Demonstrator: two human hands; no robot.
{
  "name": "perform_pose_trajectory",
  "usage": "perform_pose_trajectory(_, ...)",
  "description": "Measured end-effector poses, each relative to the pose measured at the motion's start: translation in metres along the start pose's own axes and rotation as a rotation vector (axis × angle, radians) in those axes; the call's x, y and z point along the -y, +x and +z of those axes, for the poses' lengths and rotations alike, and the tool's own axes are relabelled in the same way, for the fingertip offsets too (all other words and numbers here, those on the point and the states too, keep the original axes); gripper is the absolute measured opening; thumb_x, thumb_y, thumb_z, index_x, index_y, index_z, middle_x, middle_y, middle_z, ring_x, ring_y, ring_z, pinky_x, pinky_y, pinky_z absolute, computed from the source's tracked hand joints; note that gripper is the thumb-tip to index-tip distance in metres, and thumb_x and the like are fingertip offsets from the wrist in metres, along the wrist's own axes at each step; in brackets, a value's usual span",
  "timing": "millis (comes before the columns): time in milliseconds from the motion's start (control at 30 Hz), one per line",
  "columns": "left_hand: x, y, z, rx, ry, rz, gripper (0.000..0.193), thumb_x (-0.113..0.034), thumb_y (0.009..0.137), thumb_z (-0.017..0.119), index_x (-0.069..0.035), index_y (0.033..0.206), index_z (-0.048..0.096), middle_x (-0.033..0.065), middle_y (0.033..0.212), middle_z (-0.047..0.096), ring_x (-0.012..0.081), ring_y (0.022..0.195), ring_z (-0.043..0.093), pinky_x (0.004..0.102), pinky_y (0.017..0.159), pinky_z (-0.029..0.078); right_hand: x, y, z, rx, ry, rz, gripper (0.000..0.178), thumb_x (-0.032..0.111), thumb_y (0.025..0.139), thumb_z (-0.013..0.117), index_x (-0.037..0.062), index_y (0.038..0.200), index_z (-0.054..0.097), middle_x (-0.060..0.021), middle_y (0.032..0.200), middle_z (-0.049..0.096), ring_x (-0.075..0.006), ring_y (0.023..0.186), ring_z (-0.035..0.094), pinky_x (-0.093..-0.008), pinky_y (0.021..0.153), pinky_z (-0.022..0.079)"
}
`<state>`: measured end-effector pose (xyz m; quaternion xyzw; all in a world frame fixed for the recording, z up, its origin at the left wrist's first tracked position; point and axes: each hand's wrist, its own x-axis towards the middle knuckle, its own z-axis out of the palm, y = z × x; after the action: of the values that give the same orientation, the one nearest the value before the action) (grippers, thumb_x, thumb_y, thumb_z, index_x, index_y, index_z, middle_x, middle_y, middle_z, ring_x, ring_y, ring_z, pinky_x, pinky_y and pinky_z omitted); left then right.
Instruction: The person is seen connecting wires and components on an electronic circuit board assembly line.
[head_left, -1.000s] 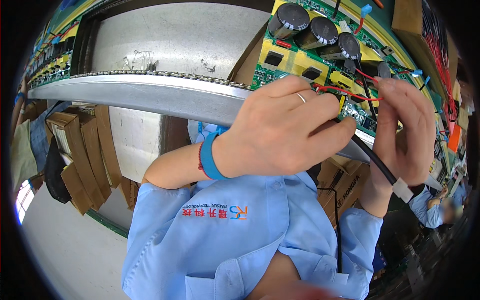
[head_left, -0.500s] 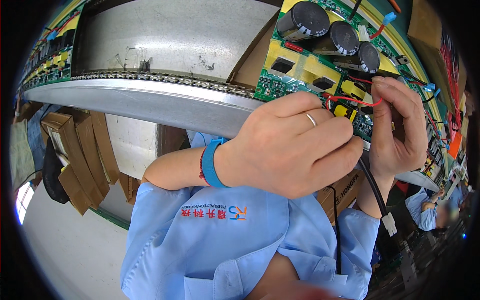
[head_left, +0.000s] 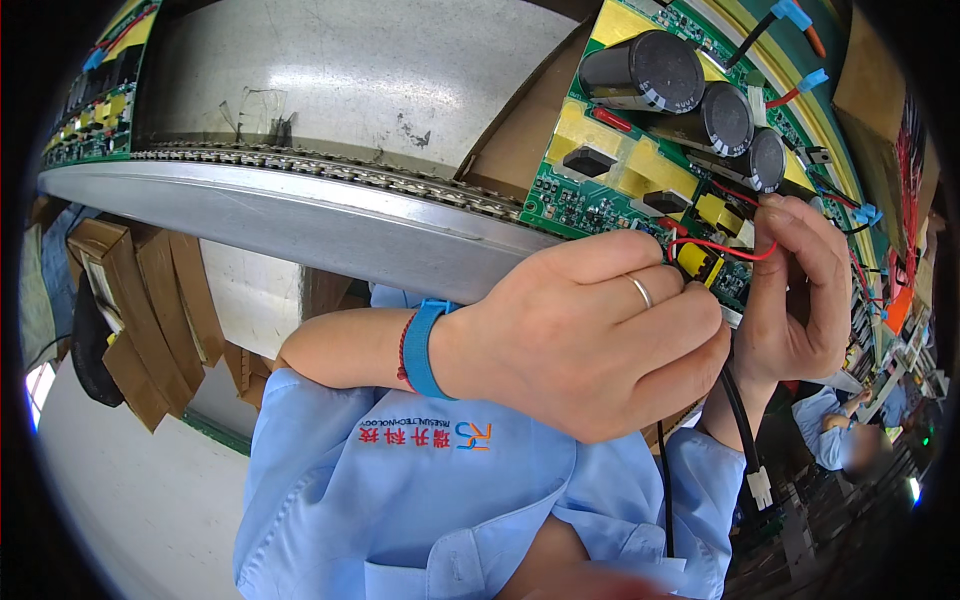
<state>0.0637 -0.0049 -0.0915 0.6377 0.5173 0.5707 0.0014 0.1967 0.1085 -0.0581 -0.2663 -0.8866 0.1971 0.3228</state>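
Note:
My left hand (head_left: 600, 335), wearing a ring and a blue wristband, is closed at the near edge of a green circuit board (head_left: 562, 200). Its fingertips are turned away, so whatever they hold is hidden. My right hand (head_left: 808, 285) pinches a thin red wire (head_left: 735, 252) between thumb and forefinger. From there the wire loops left across a small yellow-wrapped component (head_left: 697, 262) toward my left fingers. Large black cylindrical capacitors (head_left: 660, 75) stand on the board beyond my hands. Below them hangs a black cable (head_left: 740, 420) with a white connector (head_left: 760, 490).
A metal conveyor rail (head_left: 300, 205) with a chain (head_left: 330, 160) runs leftward to another circuit board (head_left: 95, 110). Cardboard pieces (head_left: 120, 300) stand at lower left. Red wires (head_left: 908, 180) hang beside a cardboard box (head_left: 870, 100) at right. Another person (head_left: 830, 425) is farther right.
The board and both hands appear slightly lower in view, with the board also farther right. My right hand still pinches the red wire, and my left hand stays closed.

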Motion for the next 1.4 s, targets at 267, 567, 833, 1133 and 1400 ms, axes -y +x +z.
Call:
perform_pose_trajectory(267,0.000,-0.001,0.001,-0.009,-0.026,-0.008,0.029,-0.014,0.054,0.060,0.000,0.079,0.064,0.0060,0.077,0.055,0.0173,0.064,0.053,0.0292,0.059,0.044,0.001,-0.002,0.002,-0.031,0.013,0.045,0.020,-0.015,0.072,0.068,-0.0055,0.089,0.068,-0.0175,0.087,0.070,-0.0250,0.079,0.067,-0.0295,0.072,0.051)
perform_pose_trajectory(567,0.000,-0.001,0.002,-0.017,-0.010,-0.006,0.030,-0.015,0.051,0.058,0.000,0.076,0.063,0.0057,0.075,0.054,0.0173,0.064,0.053,0.0286,0.058,0.042,-0.001,-0.002,0.001,-0.024,0.026,0.037,0.020,-0.015,0.072,0.068,-0.0057,0.089,0.067,-0.0178,0.088,0.069,-0.0250,0.080,0.066,-0.0292,0.072,0.051)
perform_pose_trajectory(833,-0.002,-0.001,0.002,-0.020,-0.014,-0.021,0.030,-0.016,0.051,0.058,0.000,0.076,0.063,0.0058,0.074,0.053,0.0174,0.064,0.053,0.0282,0.057,0.042,0.000,-0.002,0.001,-0.007,0.016,0.033,0.021,-0.016,0.071,0.067,-0.0052,0.089,0.068,-0.0172,0.087,0.070,-0.0249,0.079,0.067,-0.0291,0.071,0.051)
perform_pose_trajectory(1133,0.000,0.002,-0.003,0.009,-0.026,-0.044,0.033,-0.016,0.056,0.061,0.001,0.083,0.064,0.0067,0.078,0.056,0.0149,0.062,0.055,0.0276,0.057,0.043,0.001,0.007,-0.003,0.092,-0.128,-0.133,0.028,-0.016,0.068,0.068,-0.0027,0.092,0.070,-0.0159,0.088,0.071,-0.0251,0.076,0.067,-0.0281,0.066,0.049)
perform_pose_trajectory(1400,-0.001,0.021,-0.005,0.097,0.301,-0.044,0.037,-0.010,0.062,0.066,0.001,0.097,0.069,0.0077,0.083,0.069,0.0159,0.065,0.063,0.0253,0.047,0.039,-0.005,-0.015,-0.039,-0.076,-0.087,-0.016,0.029,-0.014,0.079,0.066,-0.0069,0.107,0.066,-0.0192,0.097,0.071,-0.0285,0.085,0.069,-0.0320,0.081,0.053)
